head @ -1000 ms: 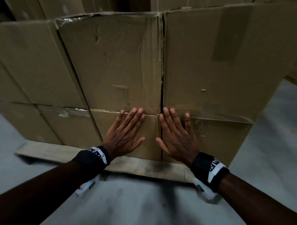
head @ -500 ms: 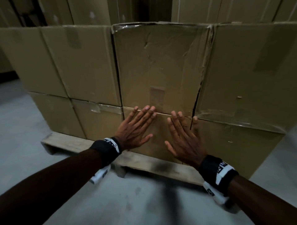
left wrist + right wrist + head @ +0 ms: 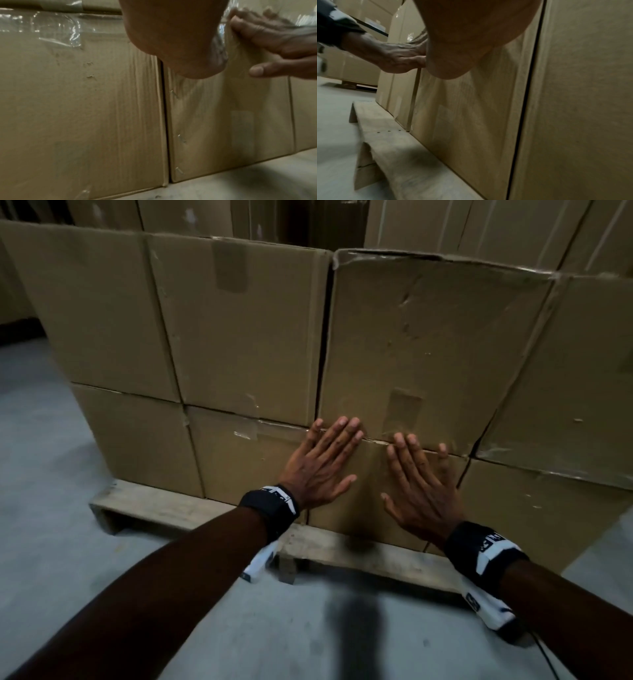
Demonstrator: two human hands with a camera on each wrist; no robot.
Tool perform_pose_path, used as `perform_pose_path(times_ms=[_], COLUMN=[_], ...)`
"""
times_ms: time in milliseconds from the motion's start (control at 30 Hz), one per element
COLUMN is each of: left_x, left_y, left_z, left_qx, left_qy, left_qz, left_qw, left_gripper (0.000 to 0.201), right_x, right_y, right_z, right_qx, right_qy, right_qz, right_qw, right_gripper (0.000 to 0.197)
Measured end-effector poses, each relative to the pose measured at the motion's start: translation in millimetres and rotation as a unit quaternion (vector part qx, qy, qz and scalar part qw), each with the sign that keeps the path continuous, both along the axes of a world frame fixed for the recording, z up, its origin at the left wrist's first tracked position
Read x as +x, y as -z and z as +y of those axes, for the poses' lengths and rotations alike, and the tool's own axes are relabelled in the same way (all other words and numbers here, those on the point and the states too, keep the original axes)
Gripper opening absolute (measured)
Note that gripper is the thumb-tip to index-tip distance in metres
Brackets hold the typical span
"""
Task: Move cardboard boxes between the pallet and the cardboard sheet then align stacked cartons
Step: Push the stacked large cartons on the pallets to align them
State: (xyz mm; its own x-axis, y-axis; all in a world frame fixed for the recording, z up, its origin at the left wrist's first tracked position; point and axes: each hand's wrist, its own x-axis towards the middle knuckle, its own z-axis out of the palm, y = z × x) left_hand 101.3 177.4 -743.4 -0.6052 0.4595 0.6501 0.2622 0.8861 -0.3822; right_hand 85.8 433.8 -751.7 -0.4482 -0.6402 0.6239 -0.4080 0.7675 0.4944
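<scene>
Brown cardboard boxes stand two layers high on a wooden pallet [image 3: 161,506]. Both my hands lie flat, fingers straight, against the front of one bottom-row box [image 3: 368,484]. My left hand [image 3: 320,460] presses near that box's left edge, its fingertips reaching the seam under the dented upper box [image 3: 428,344]. My right hand [image 3: 421,484] presses beside it, towards the box's right edge. In the left wrist view the heel of my left palm [image 3: 173,40] sits on the cardboard, with my right hand [image 3: 274,44] to its right. The right wrist view shows my right palm [image 3: 471,40] on the box, and the pallet [image 3: 388,135] edge below.
Grey concrete floor [image 3: 61,525] spreads to the left and in front of the pallet. More stacked cartons [image 3: 445,227] stand behind the pallet. Neighbouring bottom-row boxes [image 3: 239,460] flank the pressed one, with narrow gaps between them. Clear tape [image 3: 56,29] wraps a box's upper edge.
My hands have stayed flat on the same lower box. My view has swung to the left, so more of the left boxes and floor shows.
</scene>
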Motion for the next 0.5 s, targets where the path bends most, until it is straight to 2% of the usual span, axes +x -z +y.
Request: perform_pose_path(times_ms=[167, 367, 500], left_x=[9, 14, 12], left_y=[-3, 11, 19], left_z=[-33, -130, -174], left_qx=[0.027, 0.009, -0.011], left_qy=[0.0, 0.0, -0.004], left_qz=[-0.004, 0.02, 0.036], left_qw=[1.0, 1.0, 0.999], left_gripper=[0.08, 0.077, 0.078], right_x=[14, 12, 1], right_y=[-2, -1, -1], right_z=[-33, -115, -169], right_qx=[0.015, 0.004, 0.005], right_qy=[0.017, -0.03, -0.075], right_qz=[-0.002, 0.013, 0.022], right_qw=[1.0, 0.999, 0.997], right_gripper=[0.088, 0.088, 0.086])
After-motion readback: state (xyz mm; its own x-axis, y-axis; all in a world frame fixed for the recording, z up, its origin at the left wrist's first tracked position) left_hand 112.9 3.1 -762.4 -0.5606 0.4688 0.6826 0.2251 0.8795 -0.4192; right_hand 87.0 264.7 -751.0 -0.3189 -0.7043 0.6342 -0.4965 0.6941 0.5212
